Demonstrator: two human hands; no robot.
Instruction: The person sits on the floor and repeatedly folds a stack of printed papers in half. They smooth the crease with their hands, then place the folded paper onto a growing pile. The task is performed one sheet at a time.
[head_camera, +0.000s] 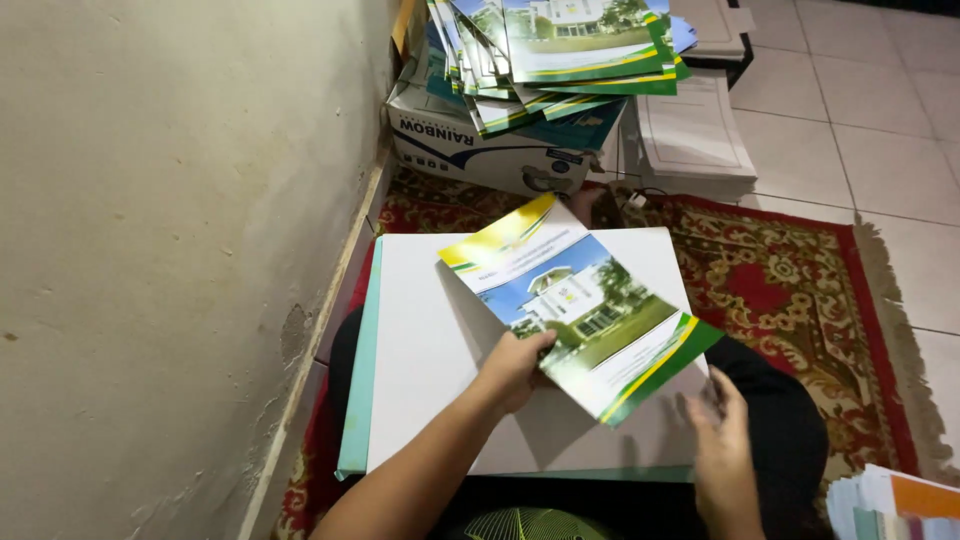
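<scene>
My left hand grips the near edge of a glossy cover sheet printed with a white building, blue sky and yellow-green stripes, and holds it tilted above a white board. The board rests on my lap over a pale green sheet. My right hand hovers flat at the board's right front corner, fingers spread, just below the cover's green corner, holding nothing.
A leaning pile of the same printed covers sits on a cardboard box against the wall. White paper stacks lie on the tiled floor. A red patterned rug is underneath. More sheets lie at bottom right.
</scene>
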